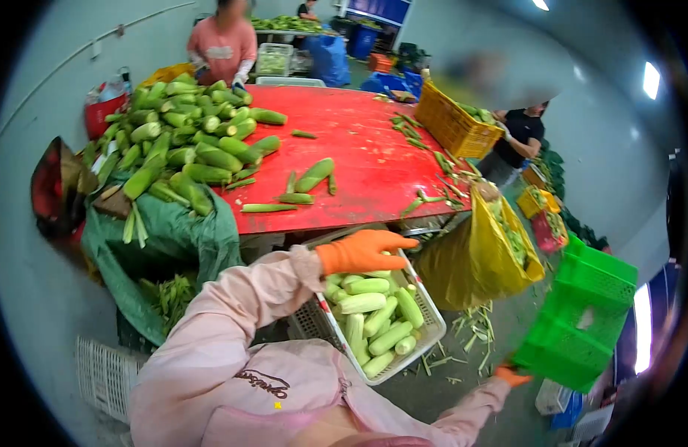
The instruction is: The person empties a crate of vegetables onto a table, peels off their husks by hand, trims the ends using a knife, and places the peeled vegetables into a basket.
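Observation:
My left hand (362,252), in an orange glove, reaches over the far side of a white plastic crate (435,328). Its fingers are stretched out and hold nothing; whether the palm touches the crate is unclear. Inside the crate lie several pale green, trimmed corn cobs (362,303). Out to the right, my right hand (513,375), also gloved in orange, grips the lower edge of a bright green plastic crate (575,320). That crate is tilted, and part of the hand is hidden by it.
A red table (344,141) carries a heap of unpeeled corn (187,134). A yellow sack (463,261) of husks stands right of the white crate, with scraps on the floor. People stand at the table's far left and right, near a yellow crate (455,123).

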### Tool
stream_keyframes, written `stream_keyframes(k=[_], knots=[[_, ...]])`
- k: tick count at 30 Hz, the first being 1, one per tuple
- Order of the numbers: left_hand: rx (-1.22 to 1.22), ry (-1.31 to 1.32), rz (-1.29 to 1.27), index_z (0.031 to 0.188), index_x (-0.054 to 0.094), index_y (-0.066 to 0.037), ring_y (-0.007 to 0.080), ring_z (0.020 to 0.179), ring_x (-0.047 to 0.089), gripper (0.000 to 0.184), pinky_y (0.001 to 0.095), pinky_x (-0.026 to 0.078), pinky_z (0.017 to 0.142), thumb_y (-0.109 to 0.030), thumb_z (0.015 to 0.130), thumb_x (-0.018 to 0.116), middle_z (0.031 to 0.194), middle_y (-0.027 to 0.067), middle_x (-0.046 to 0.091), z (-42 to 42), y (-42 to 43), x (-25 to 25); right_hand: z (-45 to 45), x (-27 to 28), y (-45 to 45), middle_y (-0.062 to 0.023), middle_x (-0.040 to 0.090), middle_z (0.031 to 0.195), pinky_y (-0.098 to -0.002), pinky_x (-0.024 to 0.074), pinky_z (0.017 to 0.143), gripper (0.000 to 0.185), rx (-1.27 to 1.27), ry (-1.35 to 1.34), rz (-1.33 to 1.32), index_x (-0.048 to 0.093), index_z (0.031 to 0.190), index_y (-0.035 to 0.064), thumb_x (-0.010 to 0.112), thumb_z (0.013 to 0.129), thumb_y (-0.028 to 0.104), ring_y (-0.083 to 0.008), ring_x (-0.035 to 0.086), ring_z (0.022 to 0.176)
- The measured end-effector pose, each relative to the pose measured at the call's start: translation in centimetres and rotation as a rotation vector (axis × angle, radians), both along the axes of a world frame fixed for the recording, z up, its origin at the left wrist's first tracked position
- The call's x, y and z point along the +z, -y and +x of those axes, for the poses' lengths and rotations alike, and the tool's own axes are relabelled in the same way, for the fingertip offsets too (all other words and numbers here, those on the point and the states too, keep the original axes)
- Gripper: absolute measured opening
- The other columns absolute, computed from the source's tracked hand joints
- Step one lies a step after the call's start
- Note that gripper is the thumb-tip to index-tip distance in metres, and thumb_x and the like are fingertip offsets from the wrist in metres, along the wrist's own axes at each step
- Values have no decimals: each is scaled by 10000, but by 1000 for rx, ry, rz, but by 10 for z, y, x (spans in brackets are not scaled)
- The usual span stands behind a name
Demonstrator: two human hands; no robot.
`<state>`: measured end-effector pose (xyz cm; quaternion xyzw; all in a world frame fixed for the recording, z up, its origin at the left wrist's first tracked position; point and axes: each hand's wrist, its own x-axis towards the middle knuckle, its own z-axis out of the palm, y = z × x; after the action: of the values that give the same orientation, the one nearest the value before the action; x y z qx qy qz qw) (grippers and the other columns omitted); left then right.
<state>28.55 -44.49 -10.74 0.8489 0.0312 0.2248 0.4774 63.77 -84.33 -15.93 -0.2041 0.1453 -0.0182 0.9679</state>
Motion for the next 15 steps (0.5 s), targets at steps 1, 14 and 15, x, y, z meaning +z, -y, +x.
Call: stream_keyframes(k=[1, 14, 15], knots=[[112, -104, 21, 1340, 523, -48, 186, 1112, 572, 483, 296, 437, 982, -250, 912, 619, 1222, 127, 614, -28, -8, -5, 41, -7, 4, -156, 577, 1269, -427, 393, 1043, 484, 17, 109, -132, 536, 1285, 66, 451, 961, 415, -281, 549, 1162], [1123, 126, -1028, 1124, 647, -56, 119, 835, 640, 401, 236, 463, 700, -375, 882, 647, 1014, 48, 688, -324, -3, -164, -150, -128, -400, -183, 599, 1260, -338, 519, 768, 577, 1447, 313, -294, 517, 1302, 21, 464, 947, 473, -234, 640, 1000], [1159, 167, -1045, 1109, 650, -56, 129, 833, 647, 399, 242, 465, 706, -380, 876, 655, 1017, 58, 688, -341, -5, -170, -173, -130, -422, -172, 617, 1230, -325, 530, 744, 556, 1504, 314, -299, 526, 1290, 35, 462, 949, 469, -218, 649, 939]])
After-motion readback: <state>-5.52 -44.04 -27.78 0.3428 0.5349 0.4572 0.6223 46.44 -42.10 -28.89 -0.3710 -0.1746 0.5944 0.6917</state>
